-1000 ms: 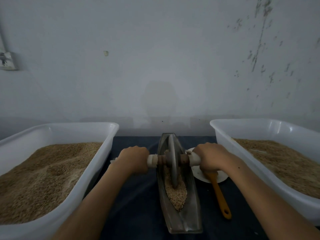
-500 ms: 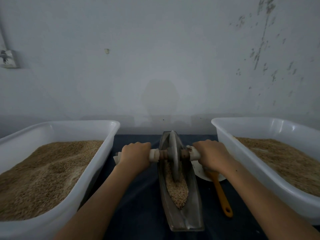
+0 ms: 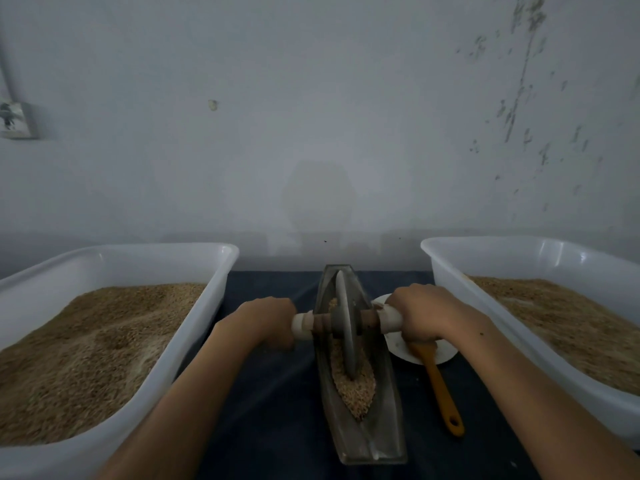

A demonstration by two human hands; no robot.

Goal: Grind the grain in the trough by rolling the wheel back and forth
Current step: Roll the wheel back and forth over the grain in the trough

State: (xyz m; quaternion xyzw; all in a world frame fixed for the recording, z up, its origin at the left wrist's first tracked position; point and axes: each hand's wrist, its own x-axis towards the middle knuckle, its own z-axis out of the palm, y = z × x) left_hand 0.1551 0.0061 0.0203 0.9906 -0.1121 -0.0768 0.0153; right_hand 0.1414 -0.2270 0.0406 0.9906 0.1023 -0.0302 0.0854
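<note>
Here, wheel (image 3: 343,320): rolled back from the far end to mid-trough (image 3: 388,427).
Grain (image 3: 356,393): heaped in the trough's near half.
Left hand (image 3: 266,318), right hand (image 3: 420,311): fingers clamped on the axle handles.
Meaning: return stroke under way; grinding continues.

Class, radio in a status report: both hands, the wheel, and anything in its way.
Left hand and right hand each grip an axle handle. Wheel upright in the trough, on the grain. Nothing blocking the wheel's path.
</note>
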